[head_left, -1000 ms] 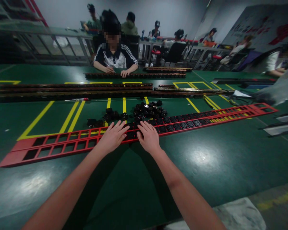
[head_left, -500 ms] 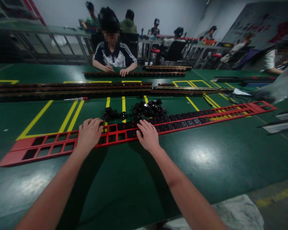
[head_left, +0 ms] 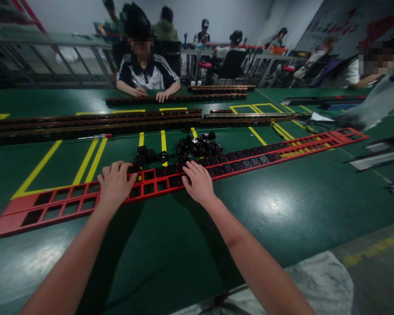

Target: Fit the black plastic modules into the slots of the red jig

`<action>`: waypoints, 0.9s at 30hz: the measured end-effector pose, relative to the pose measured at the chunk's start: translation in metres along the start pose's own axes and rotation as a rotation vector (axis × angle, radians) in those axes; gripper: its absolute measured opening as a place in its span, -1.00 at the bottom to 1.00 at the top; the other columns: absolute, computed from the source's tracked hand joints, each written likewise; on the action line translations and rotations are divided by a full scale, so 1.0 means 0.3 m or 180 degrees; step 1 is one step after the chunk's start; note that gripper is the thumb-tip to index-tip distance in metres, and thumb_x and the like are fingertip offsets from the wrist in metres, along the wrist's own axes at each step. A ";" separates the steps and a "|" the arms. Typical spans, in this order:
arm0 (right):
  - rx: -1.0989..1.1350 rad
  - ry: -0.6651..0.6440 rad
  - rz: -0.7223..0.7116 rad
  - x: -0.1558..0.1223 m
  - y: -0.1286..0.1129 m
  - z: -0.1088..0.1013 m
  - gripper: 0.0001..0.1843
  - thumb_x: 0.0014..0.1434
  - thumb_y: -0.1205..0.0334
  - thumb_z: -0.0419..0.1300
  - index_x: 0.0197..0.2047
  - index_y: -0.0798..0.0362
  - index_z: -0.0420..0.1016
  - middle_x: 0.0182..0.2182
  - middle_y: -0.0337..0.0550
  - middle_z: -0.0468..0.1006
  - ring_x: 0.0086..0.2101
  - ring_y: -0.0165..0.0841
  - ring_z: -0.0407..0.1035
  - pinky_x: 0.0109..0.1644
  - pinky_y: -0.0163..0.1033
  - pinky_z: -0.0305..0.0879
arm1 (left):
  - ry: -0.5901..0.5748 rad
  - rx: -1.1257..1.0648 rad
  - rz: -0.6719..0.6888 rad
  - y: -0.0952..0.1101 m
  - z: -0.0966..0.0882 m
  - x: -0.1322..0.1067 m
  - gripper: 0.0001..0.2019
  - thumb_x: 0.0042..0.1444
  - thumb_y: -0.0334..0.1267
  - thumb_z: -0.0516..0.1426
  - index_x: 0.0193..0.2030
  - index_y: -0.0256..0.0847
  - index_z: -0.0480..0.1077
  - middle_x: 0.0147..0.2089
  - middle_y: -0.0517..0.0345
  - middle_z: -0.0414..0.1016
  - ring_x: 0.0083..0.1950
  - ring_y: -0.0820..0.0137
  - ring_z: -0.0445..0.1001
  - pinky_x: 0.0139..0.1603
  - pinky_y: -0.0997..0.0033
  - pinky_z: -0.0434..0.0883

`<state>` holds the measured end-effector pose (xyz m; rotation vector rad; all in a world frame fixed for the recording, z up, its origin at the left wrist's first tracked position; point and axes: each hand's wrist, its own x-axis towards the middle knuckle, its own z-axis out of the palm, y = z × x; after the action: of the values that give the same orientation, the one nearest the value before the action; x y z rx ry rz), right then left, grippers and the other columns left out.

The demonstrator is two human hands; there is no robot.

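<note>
A long red frame (head_left: 6,221) with two rows of square openings lies slantwise across the green table. Black square sockets (head_left: 246,163) fill openings in its middle and right part, while openings toward the left end are bare. My left hand (head_left: 115,186) is over the frame left of the sockets, fingers curled, with a dark socket-like piece (head_left: 135,168) between thumb and forefinger, partly hidden. My right hand (head_left: 198,183) rests on the filled part, its fingers stretched out over the sockets. Just behind the frame is a heap of loose black sockets (head_left: 197,148), with a smaller group (head_left: 147,155) left of it.
Long dark strips (head_left: 95,120) lie across the table beyond the heap, near a red-handled screwdriver (head_left: 101,136). A co-worker (head_left: 147,72) sits opposite at another strip (head_left: 210,97). Plastic film (head_left: 374,98) and metal strips (head_left: 374,159) are at the right.
The whole view has shifted slightly, so the table and frame appear further left and the right end higher. Both hands stay at nearly the same places on the frame.
</note>
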<state>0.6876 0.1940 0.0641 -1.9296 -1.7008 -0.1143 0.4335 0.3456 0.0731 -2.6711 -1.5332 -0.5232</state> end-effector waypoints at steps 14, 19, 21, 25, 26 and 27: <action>0.0038 0.0017 0.0013 -0.001 0.004 0.007 -0.61 0.38 0.18 0.06 0.19 0.03 0.52 0.28 -0.10 0.43 0.33 -0.20 0.22 0.43 0.03 0.12 | -0.0103 -0.0162 0.0144 -0.017 0.034 0.027 -0.68 0.31 -0.13 -0.01 0.08 -0.17 0.41 0.18 -0.19 0.29 0.28 -0.02 0.31 0.29 -0.19 0.31; 0.0033 -0.0004 0.0019 0.000 0.001 0.002 -0.61 0.38 0.18 0.06 0.19 0.03 0.52 0.28 -0.10 0.44 0.33 -0.20 0.23 0.43 0.03 0.12 | 0.0194 -0.0457 -0.0066 -0.013 -0.006 0.012 -0.84 0.25 -0.14 0.07 -0.13 -0.15 0.34 0.06 -0.09 0.38 0.11 0.06 0.43 0.13 -0.02 0.45; 0.0021 -0.0007 0.0009 0.000 0.001 0.002 -0.61 0.39 0.17 0.06 0.19 0.03 0.52 0.28 -0.10 0.43 0.33 -0.20 0.23 0.43 0.03 0.13 | 0.0483 -0.0629 -0.0097 -0.011 -0.024 0.004 -0.87 0.26 -0.14 0.07 -0.19 -0.12 0.31 0.04 -0.07 0.40 0.11 0.08 0.42 0.12 0.01 0.46; 0.0027 -0.0025 0.0012 0.001 0.001 -0.001 -0.61 0.39 0.17 0.05 0.19 -0.01 0.52 0.29 -0.11 0.43 0.33 -0.20 0.23 0.42 0.05 0.14 | 0.0715 -0.1027 0.0179 -0.004 -0.033 -0.010 -0.75 0.24 -0.11 0.14 0.01 -0.10 0.31 0.06 -0.06 0.37 0.13 0.12 0.42 0.11 0.04 0.50; 0.0031 -0.0033 0.0016 0.001 0.001 -0.002 -0.61 0.39 0.17 0.06 0.19 -0.01 0.52 0.29 -0.10 0.43 0.33 -0.20 0.22 0.42 0.06 0.14 | 0.0656 -0.1052 0.0330 -0.002 -0.031 -0.012 -0.70 0.24 -0.13 0.14 0.08 -0.10 0.31 0.08 -0.06 0.35 0.14 0.12 0.41 0.12 0.05 0.50; 0.0034 -0.0042 0.0021 0.001 0.001 -0.003 -0.61 0.38 0.18 0.06 0.19 -0.01 0.52 0.29 -0.10 0.43 0.33 -0.20 0.22 0.42 0.06 0.14 | 0.0605 -0.1033 0.0478 0.000 -0.027 -0.015 -0.66 0.24 -0.14 0.14 0.14 -0.10 0.31 0.09 -0.07 0.33 0.15 0.13 0.40 0.14 0.05 0.49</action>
<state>0.6882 0.1939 0.0648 -1.9321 -1.7001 -0.0902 0.4291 0.3404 0.0795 -2.8291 -1.2804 -1.0634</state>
